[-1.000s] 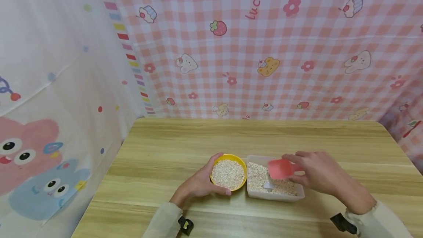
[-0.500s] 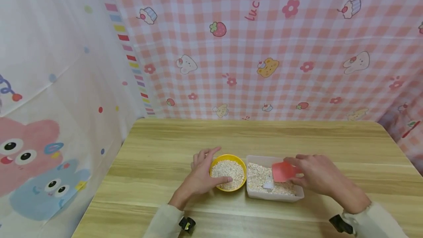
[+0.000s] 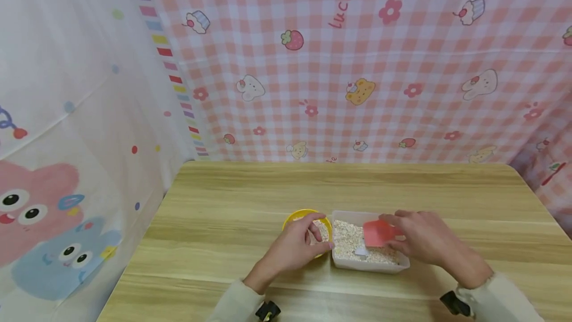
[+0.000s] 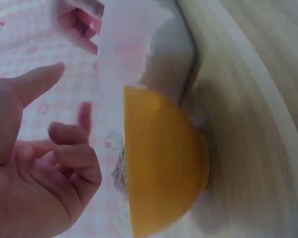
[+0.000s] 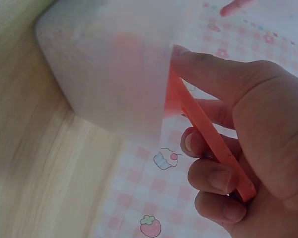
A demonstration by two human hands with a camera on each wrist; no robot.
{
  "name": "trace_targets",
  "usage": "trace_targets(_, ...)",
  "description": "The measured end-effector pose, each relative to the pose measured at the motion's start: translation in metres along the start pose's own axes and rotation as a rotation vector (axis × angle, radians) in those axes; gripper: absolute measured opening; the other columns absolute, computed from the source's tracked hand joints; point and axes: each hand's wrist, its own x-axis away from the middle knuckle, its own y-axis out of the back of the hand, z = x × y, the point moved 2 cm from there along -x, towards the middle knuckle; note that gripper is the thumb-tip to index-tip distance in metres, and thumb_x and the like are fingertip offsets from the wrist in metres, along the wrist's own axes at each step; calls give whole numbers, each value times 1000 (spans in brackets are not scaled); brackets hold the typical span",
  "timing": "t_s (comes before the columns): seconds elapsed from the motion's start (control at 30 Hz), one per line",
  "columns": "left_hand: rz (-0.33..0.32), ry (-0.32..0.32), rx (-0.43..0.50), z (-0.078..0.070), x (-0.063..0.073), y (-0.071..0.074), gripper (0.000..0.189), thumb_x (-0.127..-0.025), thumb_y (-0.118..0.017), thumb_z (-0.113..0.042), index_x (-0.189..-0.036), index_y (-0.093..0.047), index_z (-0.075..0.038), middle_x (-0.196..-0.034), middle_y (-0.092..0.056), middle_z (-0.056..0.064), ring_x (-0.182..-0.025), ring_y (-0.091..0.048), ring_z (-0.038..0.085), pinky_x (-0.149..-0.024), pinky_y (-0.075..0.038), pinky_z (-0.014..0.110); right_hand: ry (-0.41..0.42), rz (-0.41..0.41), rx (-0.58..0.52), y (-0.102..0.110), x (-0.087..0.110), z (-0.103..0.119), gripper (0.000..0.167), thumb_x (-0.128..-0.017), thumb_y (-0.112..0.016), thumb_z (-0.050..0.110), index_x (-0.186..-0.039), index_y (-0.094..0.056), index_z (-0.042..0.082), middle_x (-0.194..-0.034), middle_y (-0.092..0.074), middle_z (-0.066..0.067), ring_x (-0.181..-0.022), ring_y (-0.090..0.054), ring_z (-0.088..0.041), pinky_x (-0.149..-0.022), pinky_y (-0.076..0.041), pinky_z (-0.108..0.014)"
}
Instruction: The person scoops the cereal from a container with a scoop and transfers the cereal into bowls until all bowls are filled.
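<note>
My left hand [image 3: 292, 245] hovers over a yellow bowl [image 4: 161, 163] of pale oat-like flakes, covering part of it in the head view. Its thumb and index finger are spread apart, the other fingers bend loosely, and nothing is between them. The thumb tip comes close to the left wall of a translucent plastic container [image 3: 371, 265], which holds more flakes. With my right hand [image 5: 268, 119] I grip the handle of a red scoop [image 5: 213, 139]. The scoop's head is inside the container, low over the flakes.
The bowl and container stand side by side on a wood-grain table [image 3: 214, 198]. A small whitish piece [image 3: 361, 251] shows among the flakes near the scoop. Behind the table hangs a pink checked cloth [image 3: 321, 63], with a white printed cloth [image 3: 89, 63] at the left.
My left hand has let go of the bowl's side, lifted, and moved right across it toward the container. The right hand has lowered the scoop slightly within the container.
</note>
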Motion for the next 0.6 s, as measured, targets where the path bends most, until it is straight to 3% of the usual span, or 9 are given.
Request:
trace_targets(0.2,109,81,4,-3,-4,-14,81,-82,-82,-30,-148,-42,-7,-73,-59,-11,-58,-50,4,-63,-44,20,-14,17,-12,-3,-2,1,52,-76,-85,33,-120,-69,11,-102,-72,-13,-55,-47,-4,-48,-40,-25)
trace_targets(0.4,154,83,-19,-5,-7,-21,94,-81,-84,-28,-155,-30,-5,-69,-60,-12,-59,-51,3,-74,-45,19,-7,-1,-33,-6,-5,-1,53,-75,-86,32,-121,-69,12,-107,-72,-17,-59,-59,-10,-49,-43,-27)
trace_targets(0.6,166,102,-26,-7,-11,-23,97,-80,-84,-28,-156,-28,-5,-69,-59,-11,-58,-50,4,-64,-44,19,44,-31,-41,-12,-11,-1,54,-75,-86,32,-123,-68,13,-105,-72,-15,-64,-63,-14,-54,-50,-33)
